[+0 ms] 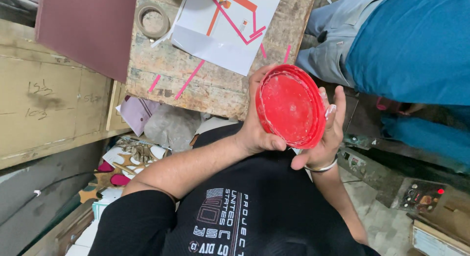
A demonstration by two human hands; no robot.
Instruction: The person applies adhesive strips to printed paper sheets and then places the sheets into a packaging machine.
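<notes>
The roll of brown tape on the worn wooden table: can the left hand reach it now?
Probably not at once. The left hand grips the round red plastic lid together with the right hand. The roll of brown tape lies apart, unobstructed.

One red lid (290,105), one tape roll (152,21), one white sheet (223,25), and five loose pink strips (190,78).

The setting is a craft workshop, as shown by a worn, paint-stained wooden surface (205,84), a tape roll (152,20), pink paper strips (188,79), cut wooden shapes (125,160), stacked plywood boards (49,99) and a control box (422,195).
</notes>
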